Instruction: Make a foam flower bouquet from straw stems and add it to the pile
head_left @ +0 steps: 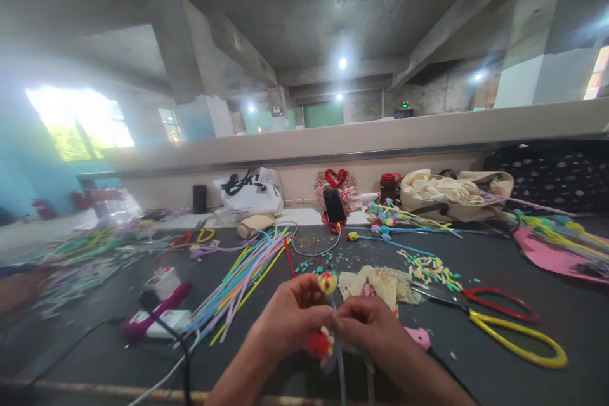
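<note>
Near the front middle of the dark table, my left hand (297, 314) is closed around a small flower piece, with a yellow and red blossom (327, 283) rising above its fingertips. A blurred red and cream blossom (320, 344) hangs just below the same hand. My right hand (368, 327) pinches beside it, the fingertips of both hands nearly touching. Pale stems (341, 374) run down from between them. The exact part under my right fingers is hidden. Behind my right hand lies a cream cloth (375, 284) with a small pink item on it.
Scissors with red and yellow handles (516, 333) and a pink-handled tool (419, 337) lie right. Colored pipe cleaners (247, 285) and a power strip (157, 317) lie left. Behind are cut pieces (432, 269), a phone (334, 206), a white bag (252, 193) and a bottle (389, 189).
</note>
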Demonstrator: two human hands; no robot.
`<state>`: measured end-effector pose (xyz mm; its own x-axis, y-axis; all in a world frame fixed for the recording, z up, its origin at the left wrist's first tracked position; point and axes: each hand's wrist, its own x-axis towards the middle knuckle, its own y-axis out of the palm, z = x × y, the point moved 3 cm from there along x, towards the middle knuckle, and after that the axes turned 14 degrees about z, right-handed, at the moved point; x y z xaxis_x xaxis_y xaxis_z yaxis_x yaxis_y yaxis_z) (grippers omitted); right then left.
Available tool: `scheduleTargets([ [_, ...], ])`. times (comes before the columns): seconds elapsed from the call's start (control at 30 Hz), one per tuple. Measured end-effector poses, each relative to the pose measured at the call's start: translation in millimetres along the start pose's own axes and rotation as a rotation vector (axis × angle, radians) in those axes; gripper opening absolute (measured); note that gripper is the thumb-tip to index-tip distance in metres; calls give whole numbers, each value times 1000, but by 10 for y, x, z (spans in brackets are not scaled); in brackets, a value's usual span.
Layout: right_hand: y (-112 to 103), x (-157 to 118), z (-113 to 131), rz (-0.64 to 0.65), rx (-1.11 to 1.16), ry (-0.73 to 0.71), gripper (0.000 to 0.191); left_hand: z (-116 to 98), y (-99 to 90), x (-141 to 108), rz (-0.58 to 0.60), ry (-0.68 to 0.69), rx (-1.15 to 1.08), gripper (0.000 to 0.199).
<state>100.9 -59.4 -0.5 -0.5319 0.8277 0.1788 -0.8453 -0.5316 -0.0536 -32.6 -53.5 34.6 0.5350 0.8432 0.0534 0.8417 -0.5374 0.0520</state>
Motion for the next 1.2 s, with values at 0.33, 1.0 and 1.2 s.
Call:
scheduleTargets([
  [0.33,45,52,-119,267,457,28,21,364,144,34,22,-3,-334,27],
  [1.0,59,59,-295,88,365,74,36,675,6,44,-214,81,-409,27],
  [1.2,-25,-5,-216,77,195,42,30,517,85,-17,-257,105,-361,28],
])
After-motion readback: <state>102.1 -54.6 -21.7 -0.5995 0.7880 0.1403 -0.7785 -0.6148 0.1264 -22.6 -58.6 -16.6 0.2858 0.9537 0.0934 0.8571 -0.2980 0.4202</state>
